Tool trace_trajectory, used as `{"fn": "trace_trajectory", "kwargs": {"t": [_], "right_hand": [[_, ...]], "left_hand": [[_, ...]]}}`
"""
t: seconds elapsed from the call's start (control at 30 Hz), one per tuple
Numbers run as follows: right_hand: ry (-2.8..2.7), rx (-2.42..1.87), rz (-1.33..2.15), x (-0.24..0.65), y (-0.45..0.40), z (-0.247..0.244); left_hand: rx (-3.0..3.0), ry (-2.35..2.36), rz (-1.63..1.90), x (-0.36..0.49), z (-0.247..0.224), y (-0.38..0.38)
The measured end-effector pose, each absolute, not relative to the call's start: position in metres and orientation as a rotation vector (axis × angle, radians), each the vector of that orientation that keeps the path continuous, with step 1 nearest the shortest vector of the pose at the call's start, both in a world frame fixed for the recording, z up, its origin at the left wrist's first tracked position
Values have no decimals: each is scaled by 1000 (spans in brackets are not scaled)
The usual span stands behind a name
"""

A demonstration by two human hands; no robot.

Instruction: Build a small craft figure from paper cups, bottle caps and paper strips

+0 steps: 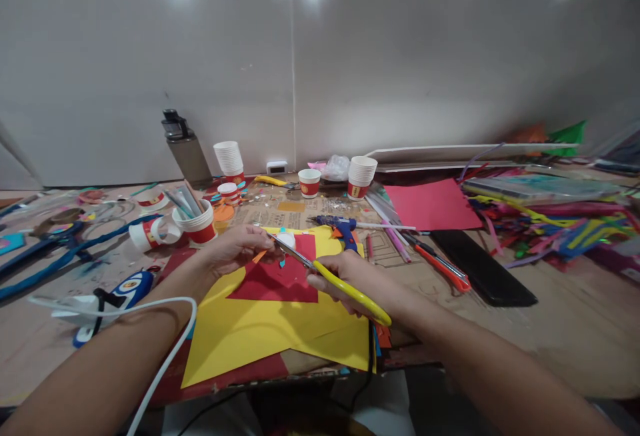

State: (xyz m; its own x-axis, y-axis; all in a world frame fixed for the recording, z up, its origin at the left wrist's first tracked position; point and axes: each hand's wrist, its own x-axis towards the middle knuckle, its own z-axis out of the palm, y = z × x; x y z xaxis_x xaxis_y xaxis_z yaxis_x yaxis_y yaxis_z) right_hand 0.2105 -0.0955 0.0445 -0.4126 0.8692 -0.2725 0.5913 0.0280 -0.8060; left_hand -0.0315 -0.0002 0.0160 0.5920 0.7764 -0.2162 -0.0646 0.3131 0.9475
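Observation:
My right hand (343, 279) grips a pair of scissors (353, 293) by its yellow handles, the metal blades pointing up and left. The blade tips reach the fingers of my left hand (245, 249), which are pinched together. A small piece of orange paper (259, 257) shows just under those fingertips and seems held by them. Beneath both hands lies a red paper sheet (280, 286) on top of larger yellow paper (250, 336). Small blue and white scraps are on the red sheet. Behind my right hand rests a blue glue gun (344, 228).
Paper cups (363, 176) stand along the back, near a dark bottle (187, 153). A cup of pens (195, 223) is at left. To the right lie a red utility knife (445, 269), a black case (483, 269) and colourful pipe cleaners (575, 236). A white cable (170, 363) crosses my left forearm.

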Motion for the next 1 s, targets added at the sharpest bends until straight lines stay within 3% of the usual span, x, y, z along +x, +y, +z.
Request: {"fn": "trace_trajectory", "kwargs": {"t": [0.33, 0.67, 1.0], "right_hand": [[-2010, -1518, 1348, 219, -90, 41], [-2634, -1383, 619, 212, -91, 37], [-2434, -1565, 461, 190, -79, 66]], "left_hand": [[1273, 706, 519, -50, 27, 8], [1169, 645, 869, -50, 31, 7], [1117, 896, 816, -46, 8, 22]]}}
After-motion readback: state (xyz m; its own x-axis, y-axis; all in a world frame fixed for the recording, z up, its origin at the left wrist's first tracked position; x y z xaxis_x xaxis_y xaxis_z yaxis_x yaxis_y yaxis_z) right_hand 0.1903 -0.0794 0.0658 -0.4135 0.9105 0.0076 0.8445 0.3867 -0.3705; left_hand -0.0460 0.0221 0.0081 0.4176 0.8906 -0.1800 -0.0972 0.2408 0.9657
